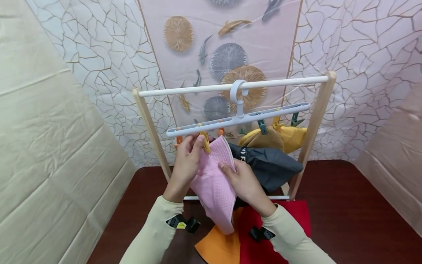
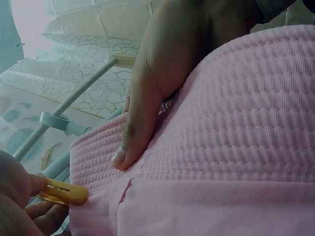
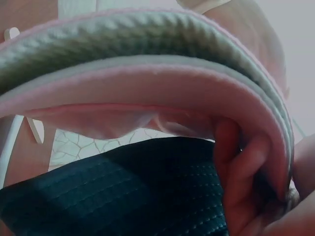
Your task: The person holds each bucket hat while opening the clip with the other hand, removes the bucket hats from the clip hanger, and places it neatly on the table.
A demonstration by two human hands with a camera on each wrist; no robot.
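A pink bucket hat [image 1: 215,192] with a stitched brim hangs below the left part of a pale blue clip hanger [image 1: 211,127]. At its upper edge is a yellow clip [image 1: 206,143], which my left hand [image 1: 185,161] pinches between thumb and fingers. In the left wrist view the tip of this yellow clip [image 2: 66,191] lies on the brim's edge. My right hand [image 1: 246,183] grips the brim on the other side, thumb on the front. Curled fingers [image 3: 243,167] show behind the brim in the right wrist view.
The hanger hooks over a white rail [image 1: 191,90] on a wooden-sided stand. A dark grey hat [image 1: 273,165] and a yellow hat [image 1: 293,137] hang at right, near green clips [image 1: 262,127]. Orange [image 1: 217,242] and red cloth [image 1: 257,234] lie on the dark table [image 1: 356,220].
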